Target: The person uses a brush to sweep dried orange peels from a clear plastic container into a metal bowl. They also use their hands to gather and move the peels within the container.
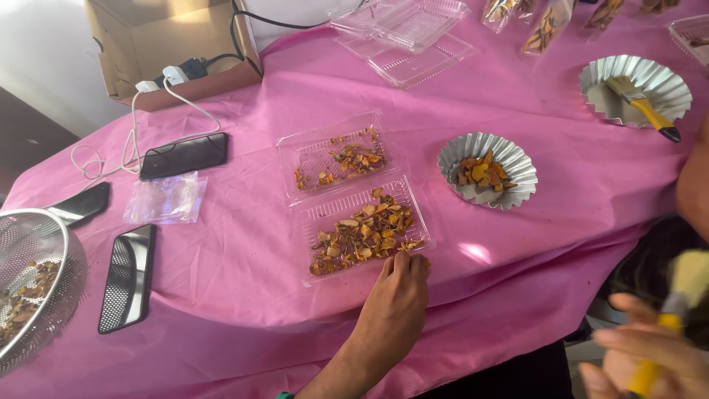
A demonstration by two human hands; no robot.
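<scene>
Your left hand (399,284) pinched, seemingly, brittle, light dried chips (362,235); your blurred right hand (642,355) gripped the brush (676,310) handle.

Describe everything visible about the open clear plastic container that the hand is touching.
The clear plastic container is a thin, ribbed hinged clamshell lying open flat on the pink tablecloth, its two shallow trays side by side. Both hold dried orange-brown pieces; the near tray holds more. The left hand has its fingertips at the near tray's front right edge, among the pieces. Nothing else touches it.
</scene>
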